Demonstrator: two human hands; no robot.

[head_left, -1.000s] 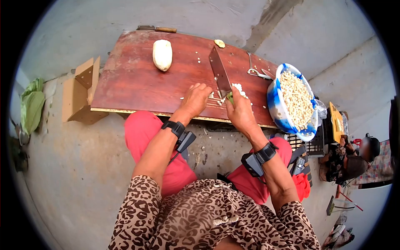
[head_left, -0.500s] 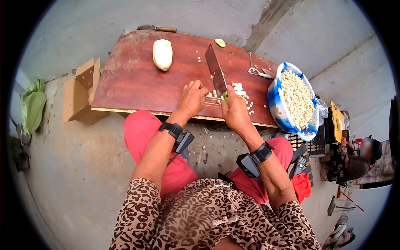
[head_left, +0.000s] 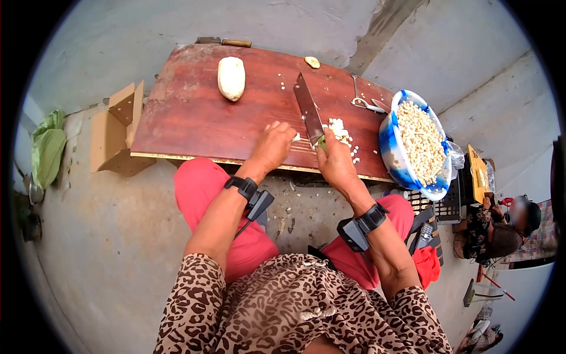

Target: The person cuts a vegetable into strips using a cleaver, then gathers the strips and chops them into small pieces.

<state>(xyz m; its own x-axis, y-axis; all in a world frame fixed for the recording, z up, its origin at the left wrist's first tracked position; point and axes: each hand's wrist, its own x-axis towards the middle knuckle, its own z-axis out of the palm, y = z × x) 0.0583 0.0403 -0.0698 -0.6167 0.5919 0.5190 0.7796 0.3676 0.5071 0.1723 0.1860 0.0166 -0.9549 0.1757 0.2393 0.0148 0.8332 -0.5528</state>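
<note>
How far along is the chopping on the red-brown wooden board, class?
Done: the blue-and-white bowl is heaped with diced white pieces. In hand: the right hand holds a steel cleaver over a white piece pinned by the left hand, a diced pile beside the blade. Left: one whole pale oblong vegetable, uncut, at the board's far end.

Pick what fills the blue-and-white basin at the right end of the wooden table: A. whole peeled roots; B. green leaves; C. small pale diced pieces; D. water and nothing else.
C: the basin is heaped to its rim with small pale diced pieces, like those lying beside the knife that the right hand holds.
</note>
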